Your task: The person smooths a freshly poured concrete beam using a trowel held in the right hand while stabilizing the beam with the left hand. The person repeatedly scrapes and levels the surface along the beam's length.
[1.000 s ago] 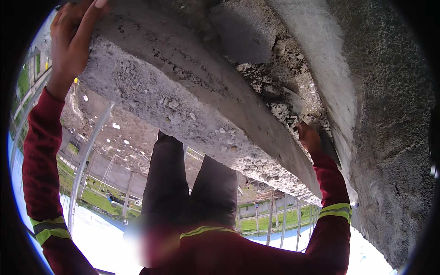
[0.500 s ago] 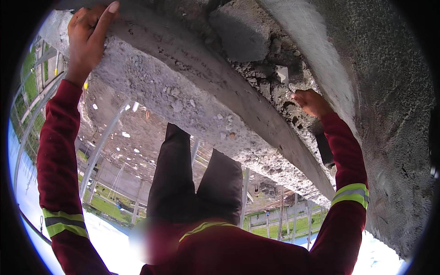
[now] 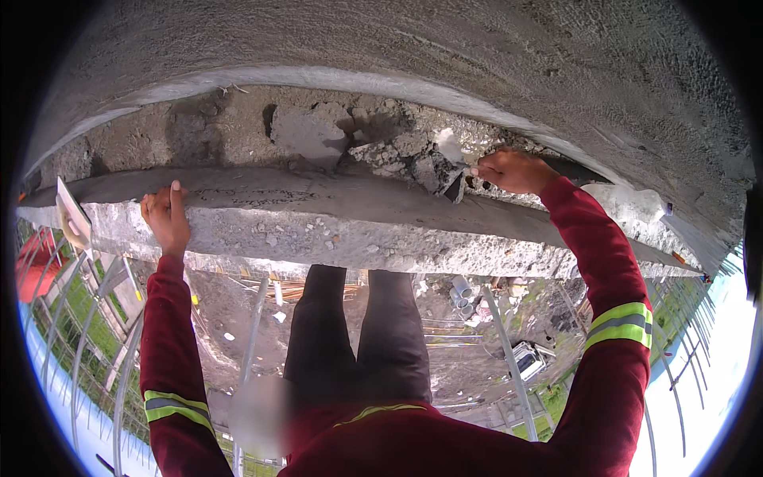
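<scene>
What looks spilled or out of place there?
Loose crumbs litter the ledge, looking spilled. Left of the left hand, a flat tool sits tilted across the outer edge, seeming partly unsupported, so it looks precariously placed.

Passage: rough brown-grey trough (image 3: 127, 143), left stretch, between long grey concrete ledge (image 3: 358, 238) and curved grey concrete wall (image 3: 358, 40). Obstacles: lumpy grey mortar heap (image 3: 397, 155), mid-trough; flat pale rectangular plate (image 3: 71, 211), tilted, ledge's left end.

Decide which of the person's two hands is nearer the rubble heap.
The right hand: it is curled just beside the rubble heap, whereas the left hand rests at the ledge, farther off to the left.
</scene>
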`<state>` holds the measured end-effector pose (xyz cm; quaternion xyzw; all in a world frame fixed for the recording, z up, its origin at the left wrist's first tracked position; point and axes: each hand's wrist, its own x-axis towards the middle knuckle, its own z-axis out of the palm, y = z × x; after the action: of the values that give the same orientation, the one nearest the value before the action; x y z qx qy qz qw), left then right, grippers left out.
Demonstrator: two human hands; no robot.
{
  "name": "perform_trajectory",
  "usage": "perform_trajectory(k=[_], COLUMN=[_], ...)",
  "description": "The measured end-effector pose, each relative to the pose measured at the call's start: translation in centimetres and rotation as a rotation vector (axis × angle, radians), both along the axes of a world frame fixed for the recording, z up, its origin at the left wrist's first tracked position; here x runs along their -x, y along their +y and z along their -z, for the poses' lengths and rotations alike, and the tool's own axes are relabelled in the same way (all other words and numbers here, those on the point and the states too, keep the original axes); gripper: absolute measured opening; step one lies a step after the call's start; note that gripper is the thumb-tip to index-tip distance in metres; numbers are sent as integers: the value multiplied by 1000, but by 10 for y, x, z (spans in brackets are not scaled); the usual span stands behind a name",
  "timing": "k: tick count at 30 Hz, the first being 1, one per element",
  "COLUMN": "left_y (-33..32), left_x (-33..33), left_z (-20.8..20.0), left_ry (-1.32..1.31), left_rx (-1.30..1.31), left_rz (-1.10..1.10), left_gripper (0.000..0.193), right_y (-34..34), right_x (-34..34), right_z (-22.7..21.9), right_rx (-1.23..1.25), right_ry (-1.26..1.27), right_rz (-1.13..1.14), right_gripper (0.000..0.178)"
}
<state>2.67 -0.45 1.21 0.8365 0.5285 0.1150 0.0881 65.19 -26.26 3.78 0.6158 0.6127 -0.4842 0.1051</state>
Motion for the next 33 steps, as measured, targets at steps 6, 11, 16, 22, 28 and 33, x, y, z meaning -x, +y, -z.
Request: perform_trajectory(k=[6, 11, 16, 22, 28, 33], left_y=[6, 15, 19, 22, 32, 37], left_x=[7, 11, 7, 2, 2, 5], left_z=[2, 10, 12, 10, 11, 13], left_ry=[29, 37, -20, 169, 246, 195], left_rx=[19, 57, 191, 136, 209, 176], left_rz=[34, -34, -128, -159, -199, -158], left_gripper=[53, 59, 74, 76, 76, 78], right_y=[-55, -142, -264, -385, -488, -544], right_x=[4, 37, 105, 250, 358, 361], right_z=[-71, -120, -140, -135, -50, -27], right_rx=[-30, -184, -198, -222, -239, -399], right_ry=[-77, -51, -86, 65, 791, 1495], right_rz=[311, 663, 1017, 1731, 2763, 3154], right_gripper=[55, 63, 60, 58, 43, 38])
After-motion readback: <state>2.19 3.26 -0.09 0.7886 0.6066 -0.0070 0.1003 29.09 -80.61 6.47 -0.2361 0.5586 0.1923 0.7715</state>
